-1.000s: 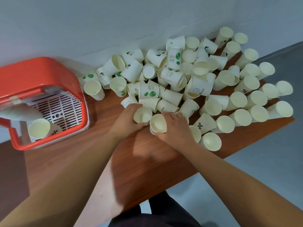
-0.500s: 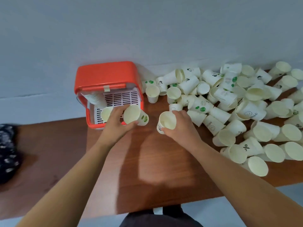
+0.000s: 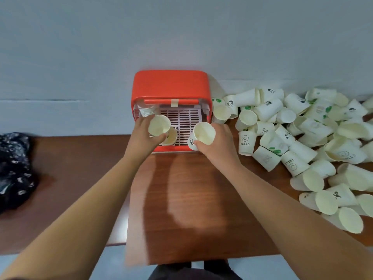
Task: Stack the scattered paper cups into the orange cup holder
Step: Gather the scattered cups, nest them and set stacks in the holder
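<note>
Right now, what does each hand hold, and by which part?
The left hand grips one paper cup by its side wall, below the rim. The right hand grips a second paper cup, also by its side wall.

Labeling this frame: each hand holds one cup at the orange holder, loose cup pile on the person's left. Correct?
One slip: the head view shows the loose cup pile on the person's right, not left. Rest is right: left hand grips one cup, right hand another cup, at the orange holder.
</note>
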Demonstrator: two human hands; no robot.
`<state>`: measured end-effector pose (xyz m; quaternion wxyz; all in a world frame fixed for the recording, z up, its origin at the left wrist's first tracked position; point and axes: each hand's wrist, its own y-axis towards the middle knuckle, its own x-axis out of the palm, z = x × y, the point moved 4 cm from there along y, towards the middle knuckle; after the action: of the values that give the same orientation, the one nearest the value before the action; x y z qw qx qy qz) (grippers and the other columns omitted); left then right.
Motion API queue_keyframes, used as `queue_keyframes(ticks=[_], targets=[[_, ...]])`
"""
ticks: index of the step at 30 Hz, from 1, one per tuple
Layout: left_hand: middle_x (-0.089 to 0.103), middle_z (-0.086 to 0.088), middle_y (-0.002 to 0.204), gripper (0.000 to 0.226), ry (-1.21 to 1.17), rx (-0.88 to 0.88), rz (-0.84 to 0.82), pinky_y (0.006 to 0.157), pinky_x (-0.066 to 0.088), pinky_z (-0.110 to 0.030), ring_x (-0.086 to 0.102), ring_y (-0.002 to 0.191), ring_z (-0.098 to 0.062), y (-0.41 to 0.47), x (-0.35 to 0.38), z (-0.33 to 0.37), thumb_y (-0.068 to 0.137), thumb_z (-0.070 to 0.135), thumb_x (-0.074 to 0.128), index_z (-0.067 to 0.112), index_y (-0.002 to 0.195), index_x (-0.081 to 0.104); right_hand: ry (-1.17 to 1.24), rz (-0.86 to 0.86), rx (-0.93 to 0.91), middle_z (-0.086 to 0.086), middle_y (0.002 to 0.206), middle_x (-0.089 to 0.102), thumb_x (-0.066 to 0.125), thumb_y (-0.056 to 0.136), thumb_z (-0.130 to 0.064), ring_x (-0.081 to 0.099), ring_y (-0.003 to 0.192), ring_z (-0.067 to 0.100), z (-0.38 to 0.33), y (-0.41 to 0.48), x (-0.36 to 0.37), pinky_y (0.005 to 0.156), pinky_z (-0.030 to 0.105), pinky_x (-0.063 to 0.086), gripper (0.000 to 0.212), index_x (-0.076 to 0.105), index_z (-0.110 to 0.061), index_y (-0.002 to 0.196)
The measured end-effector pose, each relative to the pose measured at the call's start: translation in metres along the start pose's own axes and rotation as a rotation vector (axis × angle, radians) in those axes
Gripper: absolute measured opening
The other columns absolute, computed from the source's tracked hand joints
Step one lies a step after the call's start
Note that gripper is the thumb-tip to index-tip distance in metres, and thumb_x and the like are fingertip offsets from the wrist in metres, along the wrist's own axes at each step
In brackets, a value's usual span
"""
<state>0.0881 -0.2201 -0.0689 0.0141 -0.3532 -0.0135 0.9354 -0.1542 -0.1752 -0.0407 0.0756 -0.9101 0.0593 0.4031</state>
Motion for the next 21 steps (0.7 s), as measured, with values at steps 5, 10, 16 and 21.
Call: queue_keyframes(ticks=[5,10,16,21], targets=[[0.05,-0.004,0.139,0.07,0.032,0.048,-0.087,0.102,0.039,-0.033,0.047,0.127,-0.022,0.023,0.017,0.001,0.078,0.037,0.079,0.019,0.14,0.051,-0.029,0.026,0.033,-0.003,0.12,0.05,0.079,0.071,-0.049,0.048,0.116,0.017,-0.001,0.012,0.015,0.098,0.042,0.048,0.071,0.051,-0.021,0.13],[0.048,-0.006,0.141,0.077,0.069,0.008,-0.246,0.106,0.038,-0.036,0.046,0.129,-0.025,0.018,0.032,-0.032,0.075,0.033,0.085,0.016,0.141,0.05,0.012,-0.001,0.047,-0.003,0.127,0.047,0.077,0.076,-0.043,0.044,0.121,0.014,-0.002,0.018,0.023,0.1,0.032,0.042,0.069,0.047,-0.02,0.133],[0.046,-0.005,0.143,0.084,0.007,-0.024,-0.335,0.108,0.037,-0.029,0.047,0.128,-0.02,0.026,0.04,-0.046,0.074,0.029,0.086,0.02,0.147,0.045,0.091,-0.057,0.01,-0.005,0.126,0.047,0.078,0.076,-0.041,0.045,0.117,0.009,-0.028,0.037,0.04,0.094,0.022,0.038,0.067,0.049,-0.021,0.133],[0.051,0.006,0.145,0.083,-0.104,-0.112,-0.448,0.107,0.044,-0.031,0.052,0.128,-0.013,0.024,0.034,-0.061,0.081,0.025,0.077,0.032,0.151,0.033,0.094,-0.157,-0.049,-0.002,0.133,0.048,0.081,0.075,-0.037,0.045,0.123,0.013,-0.049,0.05,0.065,0.1,0.026,0.038,0.074,0.048,-0.019,0.138]])
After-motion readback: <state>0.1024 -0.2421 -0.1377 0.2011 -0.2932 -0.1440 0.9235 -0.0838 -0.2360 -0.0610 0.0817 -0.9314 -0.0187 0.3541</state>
